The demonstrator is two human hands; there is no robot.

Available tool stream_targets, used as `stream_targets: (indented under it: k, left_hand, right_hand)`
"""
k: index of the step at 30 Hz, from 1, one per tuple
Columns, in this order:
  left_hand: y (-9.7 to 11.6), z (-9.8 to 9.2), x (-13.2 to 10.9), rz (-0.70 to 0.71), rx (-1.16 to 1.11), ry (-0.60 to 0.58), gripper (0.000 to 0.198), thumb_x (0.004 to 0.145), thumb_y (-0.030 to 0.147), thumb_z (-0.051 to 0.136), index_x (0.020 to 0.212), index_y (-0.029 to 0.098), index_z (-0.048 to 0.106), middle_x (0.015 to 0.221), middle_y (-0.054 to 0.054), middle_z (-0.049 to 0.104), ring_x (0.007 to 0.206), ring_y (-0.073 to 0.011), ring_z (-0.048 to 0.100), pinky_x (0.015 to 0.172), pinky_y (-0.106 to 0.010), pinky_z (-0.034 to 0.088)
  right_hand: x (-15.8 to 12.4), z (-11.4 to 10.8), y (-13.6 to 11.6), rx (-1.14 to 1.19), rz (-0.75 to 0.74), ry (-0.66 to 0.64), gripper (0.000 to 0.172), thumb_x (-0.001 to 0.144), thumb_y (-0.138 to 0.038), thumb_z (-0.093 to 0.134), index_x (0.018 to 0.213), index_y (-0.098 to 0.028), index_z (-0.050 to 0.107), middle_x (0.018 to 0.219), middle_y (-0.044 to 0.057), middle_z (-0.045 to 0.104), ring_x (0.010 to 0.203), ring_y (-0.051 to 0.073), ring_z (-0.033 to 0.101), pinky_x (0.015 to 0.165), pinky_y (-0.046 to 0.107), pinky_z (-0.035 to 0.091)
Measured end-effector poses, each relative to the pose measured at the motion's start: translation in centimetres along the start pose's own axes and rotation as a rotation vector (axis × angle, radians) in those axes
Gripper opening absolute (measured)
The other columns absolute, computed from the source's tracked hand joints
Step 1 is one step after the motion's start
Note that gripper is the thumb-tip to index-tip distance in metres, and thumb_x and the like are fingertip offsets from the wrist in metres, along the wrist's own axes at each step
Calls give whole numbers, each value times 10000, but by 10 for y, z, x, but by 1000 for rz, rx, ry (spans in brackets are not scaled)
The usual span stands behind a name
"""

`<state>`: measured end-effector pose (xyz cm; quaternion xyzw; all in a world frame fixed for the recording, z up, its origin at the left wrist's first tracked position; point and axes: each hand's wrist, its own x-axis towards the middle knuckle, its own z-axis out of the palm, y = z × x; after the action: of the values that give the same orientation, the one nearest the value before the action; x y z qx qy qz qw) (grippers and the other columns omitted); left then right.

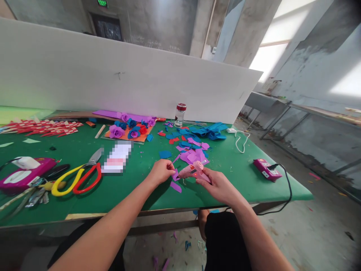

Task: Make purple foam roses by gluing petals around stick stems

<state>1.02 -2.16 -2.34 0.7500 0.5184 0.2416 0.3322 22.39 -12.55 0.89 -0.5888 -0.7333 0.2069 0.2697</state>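
Note:
My right hand (218,185) grips a pink glue gun (192,170) with its nozzle pointing left over the green table (126,192). Closed in a pinch, my left hand (161,171) holds a small purple foam piece (176,174) right at the gun's tip. Another purple scrap (175,186) lies on the table just below the hands. A heap of purple foam pieces (194,155) sits just beyond the gun.
Yellow and red scissors (77,177) lie at left beside a magenta case (24,175). Finished foam roses (129,128) rest on an orange sheet at the back, near a glass jar (179,114). Blue foam scraps (210,131), a pink power strip (266,170) and red-white sticks (42,127) surround them.

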Motion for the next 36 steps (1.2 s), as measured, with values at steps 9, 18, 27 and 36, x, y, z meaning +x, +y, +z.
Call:
stream_targets:
  k: [9, 18, 27, 36]
  left_hand:
    - [1, 0, 0, 1, 15, -5, 70, 619, 204, 646, 557, 183, 620, 546, 18, 586, 570, -147, 520, 564, -266, 335]
    - [1, 0, -1, -14, 29, -13, 46, 627, 194, 632, 586, 174, 627, 570, 18, 596, 582, -138, 525, 564, -253, 340]
    - [1, 0, 0, -18, 39, -16, 40, 630, 183, 631, 591, 175, 628, 562, 23, 589, 579, -135, 522, 566, -249, 339]
    - [-2, 2, 1, -7, 39, -19, 40, 637, 186, 630, 600, 171, 624, 568, 26, 586, 570, -127, 513, 562, -245, 335]
  right_hand:
    - [0, 1, -2, 3, -15, -7, 142, 867, -327, 528, 854, -195, 578, 728, 3, 615, 595, 145, 499, 548, 243, 287]
    - [1, 3, 0, -46, -18, -11, 163, 875, -341, 500, 846, -189, 551, 719, 8, 591, 607, 146, 473, 568, 239, 300]
    - [1, 4, -2, -63, -25, -13, 178, 885, -353, 483, 859, -187, 544, 712, 10, 584, 601, 148, 470, 567, 237, 296]
    - [1, 6, -1, -82, -19, -11, 176, 889, -352, 483, 846, -189, 532, 704, 7, 576, 586, 143, 443, 558, 236, 278]
